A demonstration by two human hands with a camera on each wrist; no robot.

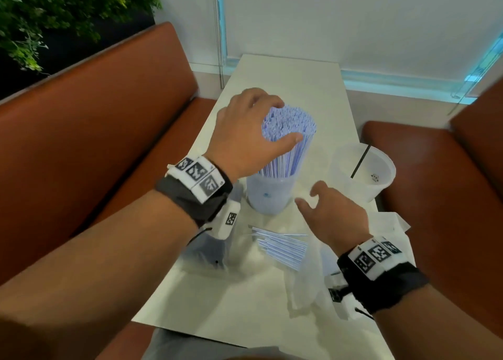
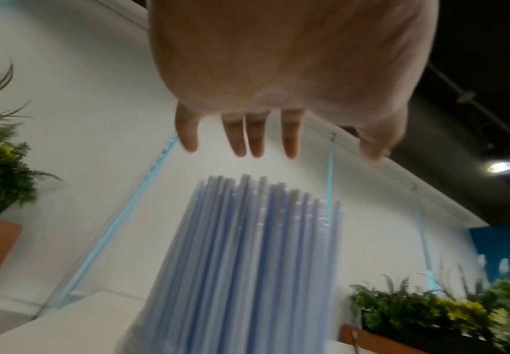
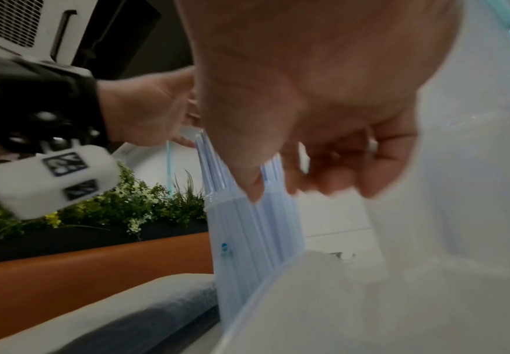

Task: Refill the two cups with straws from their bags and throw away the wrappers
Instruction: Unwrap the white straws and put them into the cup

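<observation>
We see our right hand [image 3: 323, 119], fingers loosely curled and holding nothing, near the cup [image 3: 247, 251] full of straws [image 3: 214, 162].

Bare forearms, black wrist straps [image 1: 190, 196] with white marker-printed blocks [image 1: 377, 256], thin black cables.

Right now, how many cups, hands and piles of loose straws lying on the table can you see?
Cups: 2, one full of straws, one nearly empty
Hands: 2, left, right
Loose straw piles: 1
Total: 5
</observation>
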